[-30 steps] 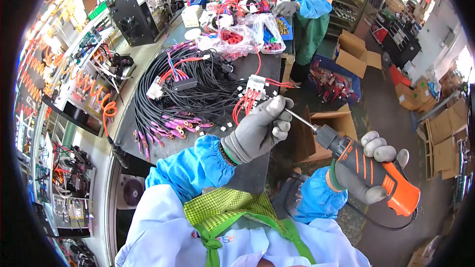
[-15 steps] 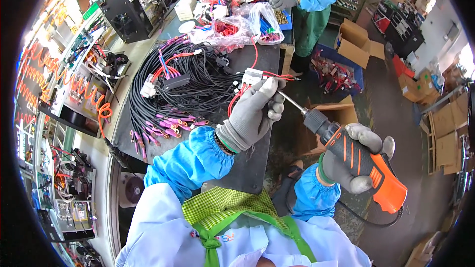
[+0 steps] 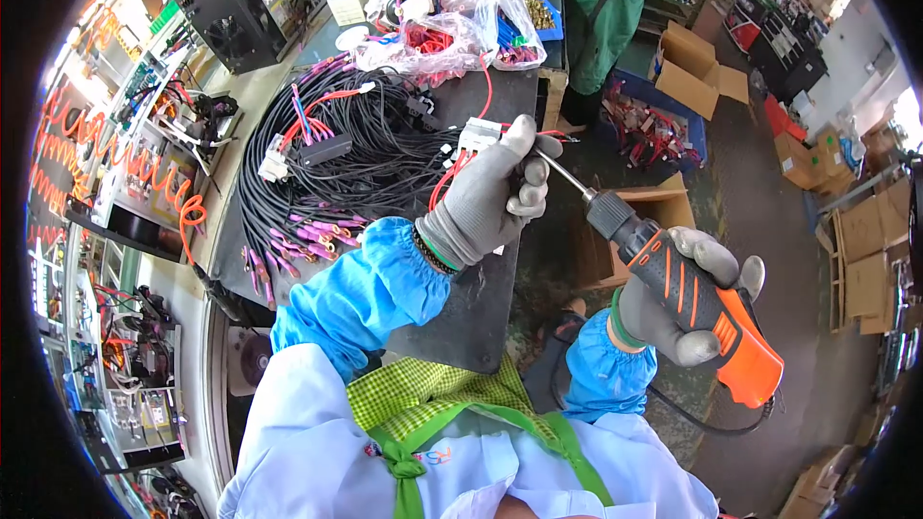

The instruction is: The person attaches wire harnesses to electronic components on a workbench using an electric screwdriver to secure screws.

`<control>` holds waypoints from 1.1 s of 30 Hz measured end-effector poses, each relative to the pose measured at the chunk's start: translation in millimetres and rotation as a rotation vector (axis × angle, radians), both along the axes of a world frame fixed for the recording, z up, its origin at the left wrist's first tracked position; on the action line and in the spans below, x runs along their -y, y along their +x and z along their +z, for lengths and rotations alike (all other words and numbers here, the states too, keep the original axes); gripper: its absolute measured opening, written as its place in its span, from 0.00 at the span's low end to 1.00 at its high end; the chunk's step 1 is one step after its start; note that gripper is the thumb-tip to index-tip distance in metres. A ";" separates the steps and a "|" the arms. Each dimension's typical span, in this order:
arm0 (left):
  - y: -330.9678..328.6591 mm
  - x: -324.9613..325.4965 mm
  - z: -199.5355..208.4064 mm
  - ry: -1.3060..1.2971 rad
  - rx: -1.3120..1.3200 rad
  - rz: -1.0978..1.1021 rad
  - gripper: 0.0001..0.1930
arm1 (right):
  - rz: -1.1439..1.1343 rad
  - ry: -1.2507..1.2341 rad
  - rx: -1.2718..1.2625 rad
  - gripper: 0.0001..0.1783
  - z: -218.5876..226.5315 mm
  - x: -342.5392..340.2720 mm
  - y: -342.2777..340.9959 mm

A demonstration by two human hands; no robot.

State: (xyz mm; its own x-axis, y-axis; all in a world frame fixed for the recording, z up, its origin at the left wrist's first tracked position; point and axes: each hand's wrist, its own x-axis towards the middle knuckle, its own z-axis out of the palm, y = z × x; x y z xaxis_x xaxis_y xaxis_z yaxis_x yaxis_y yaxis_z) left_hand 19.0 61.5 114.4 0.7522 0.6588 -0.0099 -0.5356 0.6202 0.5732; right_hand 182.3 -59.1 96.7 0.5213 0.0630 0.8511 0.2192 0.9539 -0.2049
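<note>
The white connector block point(image 3: 478, 135) sits at the bench point(image 3: 461, 327) edge, light and rigid on soft red wires; hold it by its body. The left hand point(image 3: 486, 197) pins it, fingers curled tight. The right hand point(image 3: 678, 303) grips the electric screwdriver point(image 3: 687, 293), bit at the block. Black cables point(image 3: 356, 149) crowd the left side.

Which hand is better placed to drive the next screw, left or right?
Right, probably. The right hand grips the electric screwdriver, and its bit points at the white connector. The left hand is closed around that connector and its red wires, so it looks better kept steadying it.
</note>
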 end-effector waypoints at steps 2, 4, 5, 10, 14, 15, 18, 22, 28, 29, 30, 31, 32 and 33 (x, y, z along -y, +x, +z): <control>1.0 0.3 6.9 0.028 -0.064 -0.006 0.19 | 0.030 0.013 0.009 0.50 -0.1 0.5 1.8; -1.5 -2.5 0.2 0.056 -0.039 -0.040 0.20 | 0.099 0.044 0.001 0.51 2.4 0.1 2.6; -1.5 -4.2 -0.5 0.089 -0.014 -0.079 0.20 | 0.096 0.044 0.003 0.51 3.6 0.2 3.0; 2.4 -0.4 -0.6 0.043 0.016 -0.039 0.22 | 0.121 0.021 -0.021 0.49 5.9 -0.5 2.5; 8.1 -14.1 -4.6 0.029 -0.287 -0.091 0.31 | 0.060 -0.006 -0.003 0.49 3.3 -6.9 12.1; 11.7 -21.9 -2.3 0.028 -0.456 -0.170 0.36 | 0.054 -0.009 0.000 0.49 1.6 -7.1 18.0; 14.4 -65.0 10.6 0.378 -0.969 -0.227 0.52 | -0.018 -0.029 -0.055 0.49 -2.9 -6.9 46.3; 16.7 -192.6 -4.5 1.295 -1.078 0.302 0.21 | 0.017 0.009 -0.145 0.49 -4.2 -8.5 61.5; 58.3 -326.3 -52.8 2.030 -1.384 0.430 0.11 | -0.012 -0.068 -0.075 0.50 -28.7 -17.0 78.7; 73.5 -328.2 -58.4 2.034 -1.548 0.374 0.12 | 0.014 -0.097 -0.029 0.50 -32.8 -13.7 83.3; 86.8 -329.8 -63.7 2.030 -1.714 0.315 0.12 | 0.036 -0.114 -0.027 0.50 -36.2 -13.8 87.6; 99.4 -334.0 -65.6 2.034 -1.814 0.290 0.13 | 0.020 -0.125 -0.032 0.50 -39.9 -11.8 90.8; 100.0 -347.4 -74.5 2.041 -1.875 0.286 0.13 | 0.055 -0.124 -0.032 0.50 -41.9 -13.7 92.3; 99.2 -357.9 -80.9 2.045 -1.936 0.278 0.13 | 0.091 -0.126 -0.033 0.50 -45.1 -14.9 92.8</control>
